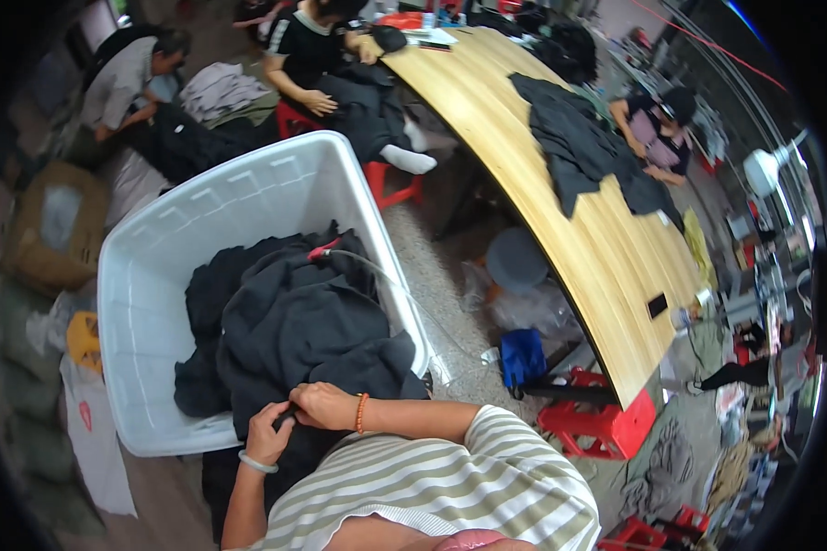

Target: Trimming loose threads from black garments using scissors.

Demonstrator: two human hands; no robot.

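Dark garments (294, 303) lie heaped in a large white plastic tub (220, 197) in front of me, some spilling over its near rim. At that rim my left hand (266, 435) and my right hand (326, 406) are close together, fingers closed on the edge of a dark garment. A small folded bit of black cloth shows between them; what exactly lies under the fingers is hidden. On top of the heap rests a red-handled tool (322, 250), and a thin pale cord runs from it over the tub's right side.
A long wooden table (487, 101) curves along the right, bearing a spread dark garment (579, 138) and a phone (657, 306). Red stools (606, 422) stand at its near end. Three seated people work with cloth beyond. A cardboard box (55, 220) and bags stand left.
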